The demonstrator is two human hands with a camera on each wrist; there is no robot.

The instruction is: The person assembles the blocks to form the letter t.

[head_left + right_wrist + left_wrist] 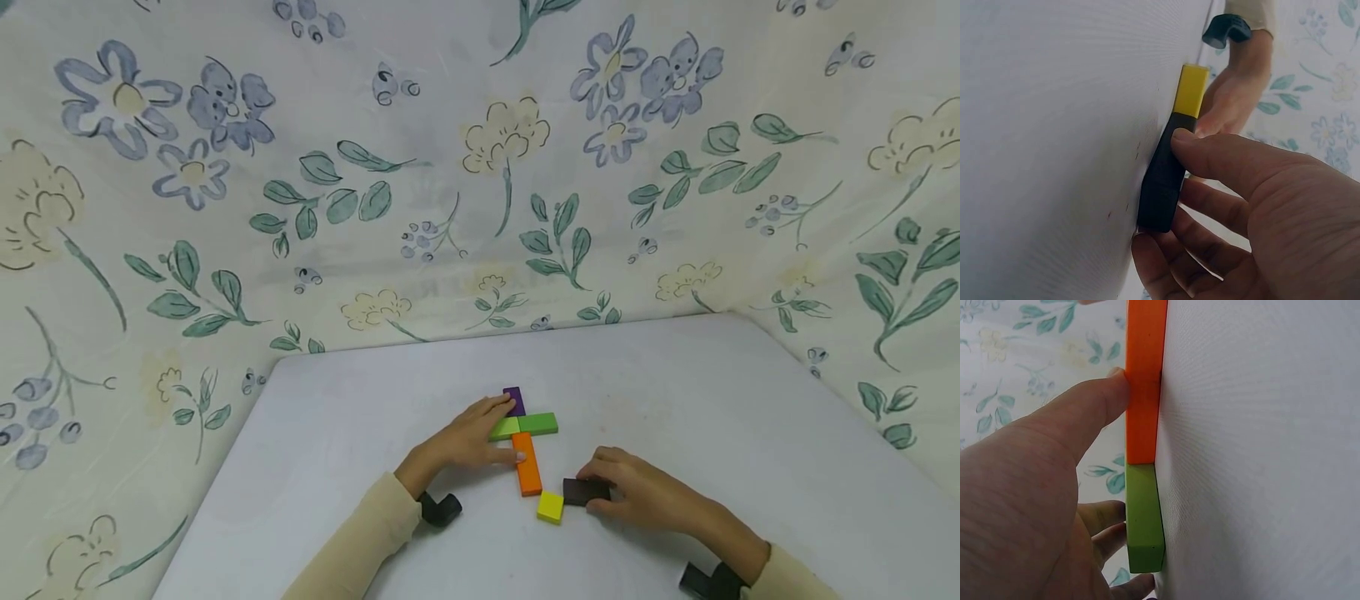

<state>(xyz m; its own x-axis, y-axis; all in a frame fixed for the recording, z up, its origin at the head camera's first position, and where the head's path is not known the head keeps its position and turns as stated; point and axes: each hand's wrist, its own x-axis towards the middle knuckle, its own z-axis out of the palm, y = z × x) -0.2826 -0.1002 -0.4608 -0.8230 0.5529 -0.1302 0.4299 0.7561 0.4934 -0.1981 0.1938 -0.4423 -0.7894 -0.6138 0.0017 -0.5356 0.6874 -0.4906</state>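
My left hand (474, 435) lies over a row of small blocks, its thumb on the orange block (528, 468) and its fingertips at the purple block (515, 401). Under that hand, a light green block (506, 428) is partly hidden, end to end with a green block (540, 423). The orange block runs down from the green pair. In the right wrist view, the thumb and fingers of my right hand (643, 492) hold a black block (1169, 162). One end of it meets the yellow block (1192, 87), which sits below the orange one in the head view.
All the blocks lie around the middle of a white table (337, 408). A floral cloth (450, 208) hangs behind the table and along its sides. Black wrist devices, including one on the left wrist (442, 510), sit close over the tabletop.
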